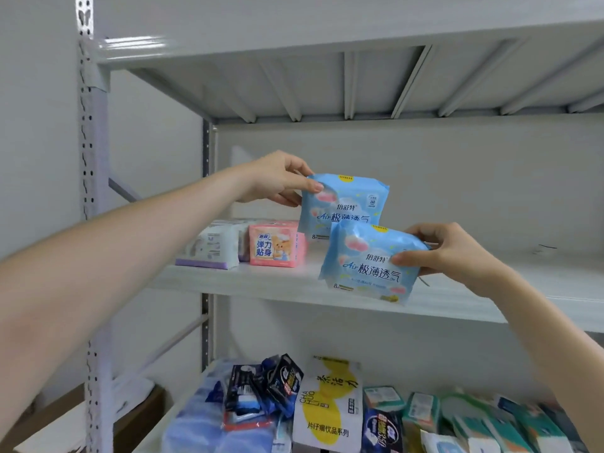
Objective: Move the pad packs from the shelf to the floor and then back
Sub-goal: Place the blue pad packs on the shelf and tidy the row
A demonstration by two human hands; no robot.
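Two light-blue pad packs are held up in front of a white metal shelf. My left hand pinches the top left corner of the farther blue pack, which hangs just above the shelf board. My right hand grips the right edge of the nearer blue pack, held lower, in front of the shelf's front edge and overlapping the other pack. On the shelf's left end stand a pink pad pack and a white and purple pad pack.
The shelf's right part is bare white board. The lower shelf holds several packs: dark blue ones, a white and yellow bag, green and white ones. A perforated upright stands at left, another shelf board overhead.
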